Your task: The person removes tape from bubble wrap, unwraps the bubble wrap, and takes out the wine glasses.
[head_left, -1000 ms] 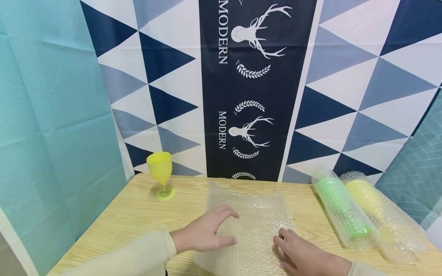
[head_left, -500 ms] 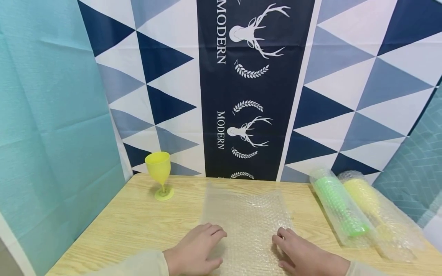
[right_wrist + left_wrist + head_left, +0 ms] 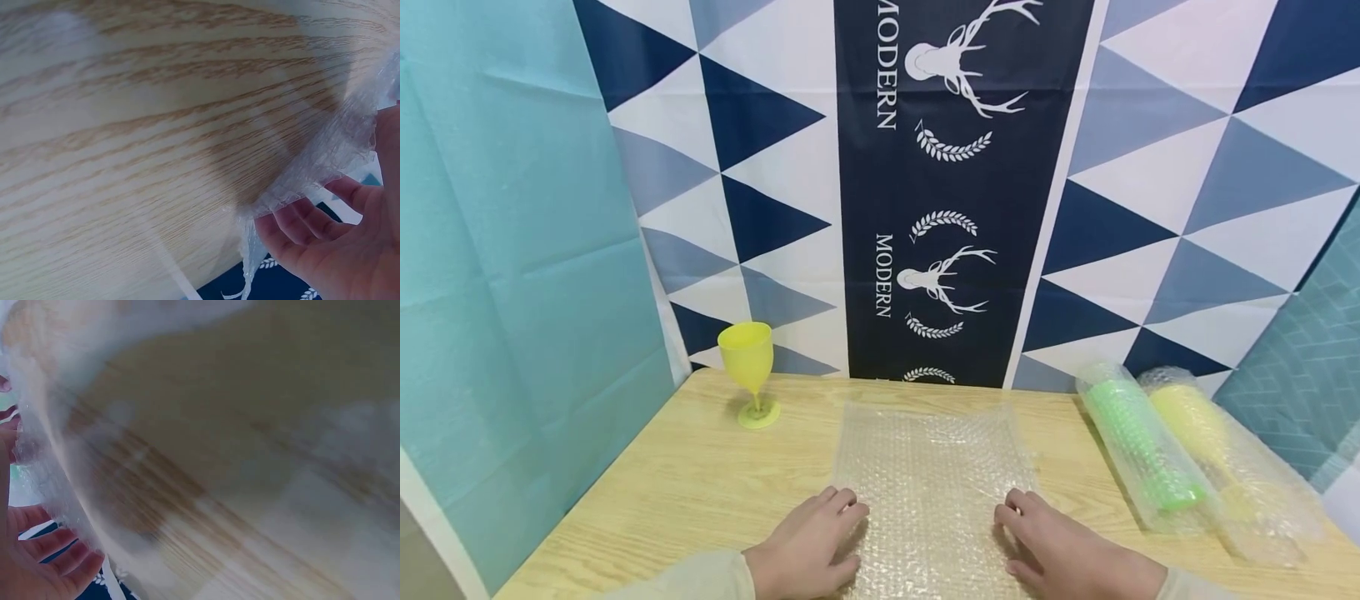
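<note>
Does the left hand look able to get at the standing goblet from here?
Probably yes. The left hand is at the left edge of the bubble wrap; the goblet stands farther forward and to the left, and no object shows between hand and goblet.

Clear bubble wrap (image 3: 331, 153) on a wood-grained table (image 3: 125, 131), which spreads left of the wrap; the right hand (image 3: 340, 244), palm showing, touches the wrap's lower edge; below the wrap, navy cloth (image 3: 281, 282) with white leaf sprigs.
</note>
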`<state>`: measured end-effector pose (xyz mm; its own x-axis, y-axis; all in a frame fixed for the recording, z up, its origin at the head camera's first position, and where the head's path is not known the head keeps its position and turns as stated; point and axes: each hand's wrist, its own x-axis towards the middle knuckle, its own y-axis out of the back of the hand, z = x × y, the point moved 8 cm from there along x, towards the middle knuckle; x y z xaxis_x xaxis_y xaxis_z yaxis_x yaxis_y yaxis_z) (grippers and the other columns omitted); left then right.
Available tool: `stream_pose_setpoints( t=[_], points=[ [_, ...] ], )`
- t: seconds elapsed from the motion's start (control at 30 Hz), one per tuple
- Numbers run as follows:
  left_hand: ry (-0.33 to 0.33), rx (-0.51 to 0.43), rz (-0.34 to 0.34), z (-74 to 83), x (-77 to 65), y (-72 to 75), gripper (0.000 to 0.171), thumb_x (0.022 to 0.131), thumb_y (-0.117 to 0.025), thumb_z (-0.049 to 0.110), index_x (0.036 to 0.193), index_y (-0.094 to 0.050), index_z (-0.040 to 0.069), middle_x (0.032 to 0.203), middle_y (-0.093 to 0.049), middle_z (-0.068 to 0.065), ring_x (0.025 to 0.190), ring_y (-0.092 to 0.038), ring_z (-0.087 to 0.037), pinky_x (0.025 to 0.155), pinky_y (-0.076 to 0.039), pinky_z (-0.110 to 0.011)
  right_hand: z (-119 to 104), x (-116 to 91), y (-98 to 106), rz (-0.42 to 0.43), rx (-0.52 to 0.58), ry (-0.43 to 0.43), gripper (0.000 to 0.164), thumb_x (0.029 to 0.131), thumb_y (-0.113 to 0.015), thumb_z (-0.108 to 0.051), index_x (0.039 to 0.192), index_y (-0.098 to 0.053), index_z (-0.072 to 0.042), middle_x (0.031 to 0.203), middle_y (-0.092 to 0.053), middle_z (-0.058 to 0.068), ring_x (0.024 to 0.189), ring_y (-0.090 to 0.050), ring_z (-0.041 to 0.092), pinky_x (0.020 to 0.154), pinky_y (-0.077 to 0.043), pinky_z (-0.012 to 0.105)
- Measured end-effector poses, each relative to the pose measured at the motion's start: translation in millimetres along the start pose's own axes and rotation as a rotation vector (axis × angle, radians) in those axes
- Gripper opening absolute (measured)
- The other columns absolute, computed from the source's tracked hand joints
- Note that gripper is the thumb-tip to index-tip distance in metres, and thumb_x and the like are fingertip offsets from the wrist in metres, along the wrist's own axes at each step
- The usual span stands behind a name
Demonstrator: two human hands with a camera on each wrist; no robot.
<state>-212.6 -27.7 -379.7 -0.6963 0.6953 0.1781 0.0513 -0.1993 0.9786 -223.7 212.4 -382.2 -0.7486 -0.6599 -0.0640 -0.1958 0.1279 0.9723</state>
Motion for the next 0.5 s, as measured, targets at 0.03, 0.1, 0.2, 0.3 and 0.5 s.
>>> stream_pose_setpoints(
  t=[0.03,0.1,0.2,0.3,0.5],
  points=[
    [-0.008,0.006,0.003,-0.2,-0.4,-0.5,0.038,0.088,-0.057,0.033,0.119,-0.057,0.012,0.108,-0.058,0.003,0.088,-0.048,-0.006,0.077,-0.048,-0.021,-0.6,0.0,0.6,0.008,-0.008,0.008,0.032,0.088,-0.066,-0.035,0.112,-0.054,-0.018,0.102,-0.047,-0.008,0.082,-0.041,-0.001,0.065,-0.046,0.024],
    [-0.031,0.020,0.014,0.0,-0.9,-1.2,0.034,0.088,-0.057,0.032,0.116,-0.057,0.014,0.104,-0.057,0.005,0.085,-0.045,-0.005,0.074,-0.046,-0.019,-1.9,-0.2,1.9,0.027,-0.020,0.034,0.031,0.088,-0.066,-0.035,0.111,-0.054,-0.017,0.101,-0.046,-0.008,0.082,-0.040,-0.001,0.065,-0.044,0.023],
    [-0.073,0.052,0.034,1.4,-1.0,-1.9,0.028,0.087,-0.056,0.031,0.111,-0.057,0.016,0.098,-0.054,0.008,0.080,-0.042,-0.003,0.069,-0.042,-0.016,-4.6,-0.6,3.7,0.062,-0.040,0.080,0.030,0.088,-0.067,-0.032,0.110,-0.054,-0.017,0.099,-0.045,-0.008,0.082,-0.037,-0.001,0.064,-0.040,0.019],
    [-0.115,0.084,0.055,3.0,-1.1,-2.8,0.025,0.086,-0.057,0.030,0.107,-0.057,0.018,0.092,-0.051,0.010,0.076,-0.037,-0.002,0.065,-0.037,-0.014,-6.2,-0.6,3.9,0.079,-0.044,0.105,0.030,0.087,-0.068,-0.029,0.110,-0.054,-0.017,0.099,-0.044,-0.008,0.082,-0.036,-0.001,0.065,-0.038,0.017],
    [-0.154,0.120,0.052,4.6,2.0,-2.0,0.017,0.083,-0.058,0.031,0.097,-0.054,0.021,0.080,-0.039,0.013,0.071,-0.030,-0.002,0.059,-0.027,-0.012,-7.2,-1.5,5.5,0.118,-0.067,0.131,0.030,0.085,-0.070,-0.028,0.109,-0.053,-0.018,0.098,-0.045,-0.009,0.081,-0.035,-0.001,0.064,-0.037,0.016]
  ],
)
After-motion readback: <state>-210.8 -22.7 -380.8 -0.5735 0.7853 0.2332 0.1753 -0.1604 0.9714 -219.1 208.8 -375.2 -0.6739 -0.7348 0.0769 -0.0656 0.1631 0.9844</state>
